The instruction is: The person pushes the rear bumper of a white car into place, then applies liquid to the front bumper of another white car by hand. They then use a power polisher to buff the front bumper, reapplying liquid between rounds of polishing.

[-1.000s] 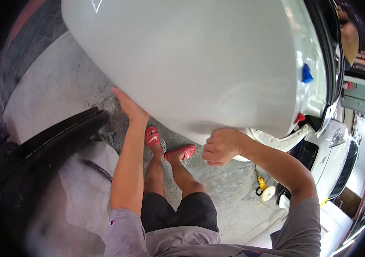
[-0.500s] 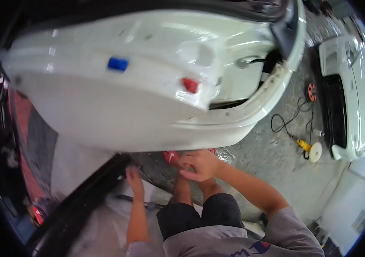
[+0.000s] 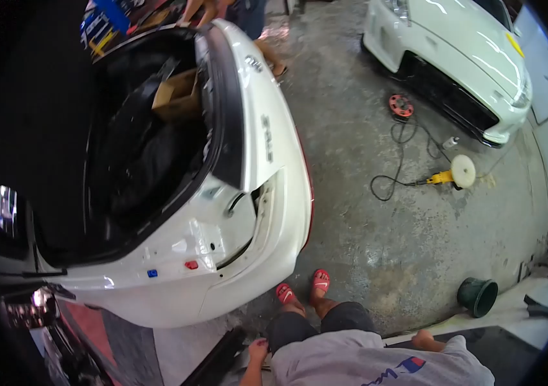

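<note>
My left hand [image 3: 258,350] is low in the view, left of my dark shorts, with its fingers curled in. Whether anything lies inside those fingers is too small to make out. On my right side, a short stretch of bare skin [image 3: 425,341] shows beside the grey sleeve; its fingers cannot be made out. In front of me stands a white car [image 3: 184,299] with its rear hatch area open. A small blue piece [image 3: 152,273] and a small red piece [image 3: 191,264] sit on its rear corner, out of reach of both hands.
A yellow polisher [image 3: 441,177] with a white pad [image 3: 463,171] lies on the floor, its cord running near a red cable reel [image 3: 400,106]. Another white car [image 3: 454,58] stands beyond. A dark green bucket [image 3: 477,296] is at right. A cardboard box [image 3: 177,96] sits inside the car. Another person [image 3: 248,19] stands behind it.
My view has swung right and drawn back from the car's corner. My right hand has gone from in front of my legs to my right side; my left hand now sits lower, nearer my shorts.
</note>
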### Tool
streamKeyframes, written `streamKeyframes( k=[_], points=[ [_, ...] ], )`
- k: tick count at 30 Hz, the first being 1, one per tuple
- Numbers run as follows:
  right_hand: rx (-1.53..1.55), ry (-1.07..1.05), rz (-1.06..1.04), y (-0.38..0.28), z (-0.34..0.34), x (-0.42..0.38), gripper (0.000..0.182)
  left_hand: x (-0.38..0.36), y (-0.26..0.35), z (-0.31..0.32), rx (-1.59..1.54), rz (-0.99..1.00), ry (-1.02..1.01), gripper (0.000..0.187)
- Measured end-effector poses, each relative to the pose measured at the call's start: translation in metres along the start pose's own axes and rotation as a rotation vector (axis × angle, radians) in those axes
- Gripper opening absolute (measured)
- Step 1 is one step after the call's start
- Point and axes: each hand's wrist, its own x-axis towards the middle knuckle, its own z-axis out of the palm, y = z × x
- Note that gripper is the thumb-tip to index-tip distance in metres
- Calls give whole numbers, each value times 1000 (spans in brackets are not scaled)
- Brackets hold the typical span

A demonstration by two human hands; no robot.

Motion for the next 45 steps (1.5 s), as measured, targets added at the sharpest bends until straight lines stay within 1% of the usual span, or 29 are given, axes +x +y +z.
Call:
streamKeyframes(
  k=[1, 2, 3, 4, 5, 6, 8, 9, 11, 13, 15, 16, 17, 19, 20, 21, 23, 24, 26, 29, 33, 35, 37, 39, 41, 42, 43, 44, 45],
  points=[
    [110, 44, -98, -4, 24, 18, 47, 10, 20, 10, 82, 74, -69, 22],
    [223, 85, -190, 0, 62, 47, 49, 20, 42, 21, 225, 230, -114, 21],
    [443, -32, -6, -56, -7, -29, 49, 24, 73, 33, 368, 387, -164, 21],
    [443, 125, -16, -77, 1, -30, 44, 26, 99, 49, 413, 381, -221, 21],
    [544, 193, 6, -103, 0, -25, 39, 18, 135, 65, 450, 372, -272, 22],
    [719, 336, 3, -138, -36, -59, 33, 25, 152, 82, 530, 385, -298, 24],
    [849, 486, -58, -176, -63, -65, 30, 26, 197, 119, 668, 460, -327, 31],
    [845, 488, -69, -183, -75, -73, 30, 17, 217, 132, 737, 521, -331, 35],
    [899, 500, -272, -188, -117, -83, 29, 32, 227, 164, 753, 571, -339, 36],
    [940, 547, -304, -173, -127, -63, 28, 39, 255, 193, 745, 629, -317, 38],
    [1049, 477, -201, -143, -121, -21, 27, 33, 286, 223, 823, 588, -366, 38],
    [1072, 406, -140, -120, -120, -5, 28, 27, 310, 239, 843, 484, -405, 35],
    [1092, 335, -77, -98, -120, 9, 28, 32, 333, 254, 821, 487, -400, 35],
    [1010, 270, 1, -65, -127, 18, 28, 38, 350, 287, 828, 532, -360, 30],
    [976, 258, 20, -56, -136, 25, 28, 41, 364, 307, 773, 540, -274, 23],
    [949, 242, 35, -47, -143, 29, 29, 38, 384, 326, 758, 543, -274, 23],
    [907, 224, 53, -33, -161, 36, 29, 27, 421, 355, 724, 714, -233, 17],
    [887, 218, 56, -29, -171, 40, 29, 18, 436, 364, 729, 706, -229, 17],
    [860, 223, 52, -20, -194, 53, 29, -6, 477, 389, 600, 747, -346, 15],
    [821, 241, 42, -1, -225, 74, 30, -38, 515, 416, 510, 772, -370, 15],
    [757, 307, 40, 23, -281, 102, 31, -56, 515, 431, 505, 847, -303, 17],
    [751, 386, 67, 37, -322, 118, 31, -64, 507, 426, 394, 718, -255, 19],
    [830, 498, 83, 50, -364, 131, 31, -81, 492, 415, 379, 562, -275, 22],
    [1027, 630, -49, 64, -409, 137, 29, -66, 455, 407, 476, 574, -188, 21],
    [995, 789, -31, 79, -419, 197, 29, -88, 434, 396, 447, 448, -113, 20],
    [991, 789, -33, 86, -430, 196, 29, -87, 420, 393, 436, 385, -100, 18],
    [1107, 710, -55, 85, -448, 194, 29, -91, 404, 393, 408, 310, -77, 16],
    [1220, 631, -67, 84, -466, 193, 28, -110, 403, 392, 488, 236, -123, 17],
    [1181, 589, -128, 88, -455, 231, 29, -118, 391, 396, 526, 310, -101, 20]
  ],
)
